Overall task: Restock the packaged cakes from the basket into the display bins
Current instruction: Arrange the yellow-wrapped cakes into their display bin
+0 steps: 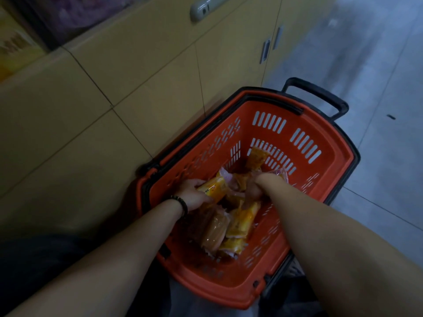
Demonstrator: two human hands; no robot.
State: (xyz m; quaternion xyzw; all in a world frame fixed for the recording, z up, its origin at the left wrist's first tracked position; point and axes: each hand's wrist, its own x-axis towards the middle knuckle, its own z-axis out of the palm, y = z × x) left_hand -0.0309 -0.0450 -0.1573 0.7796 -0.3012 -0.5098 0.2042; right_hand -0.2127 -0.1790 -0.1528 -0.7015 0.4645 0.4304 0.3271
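Now packaged cakes are being gathered from the basket.

Down in the red slotted plastic basket [329,143], set on the floor beside the tan cabinet doors [142,72], the left hand [194,194] is closed around a yellow-wrapped cake [211,188]; the right hand [253,189] is buried among loose packaged cakes [231,227], its grip seemingly bunched on wrappers, though this cannot be told for certain. Both hands are used, presumably to lift several per trip.

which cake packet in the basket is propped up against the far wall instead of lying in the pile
The orange packet leaning against the slotted far wall of the basket, beyond both hands. The other packets lie heaped on the basket floor.
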